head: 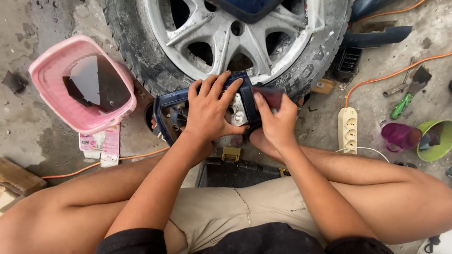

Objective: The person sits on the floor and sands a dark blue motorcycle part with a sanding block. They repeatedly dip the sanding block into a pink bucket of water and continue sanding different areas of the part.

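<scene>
My left hand [209, 110] lies flat on a dark blue plastic frame part [165, 106], fingers spread over its top edge, holding it against the tyre [136, 56]. My right hand [277, 120] presses a small dark reddish piece, likely sandpaper [269, 96], onto the right end of the part. The part has openings with whitish patches showing between my hands. The wheel with a silver alloy rim [221, 37] lies flat behind it.
A pink tub [52, 70] with dark water stands at left. A white power strip [347, 129] and orange cable [395, 73] lie at right, beside a purple cup [400, 136], green bowl [438, 141] and hand tools [402, 104]. A black case [235, 174] sits between my knees.
</scene>
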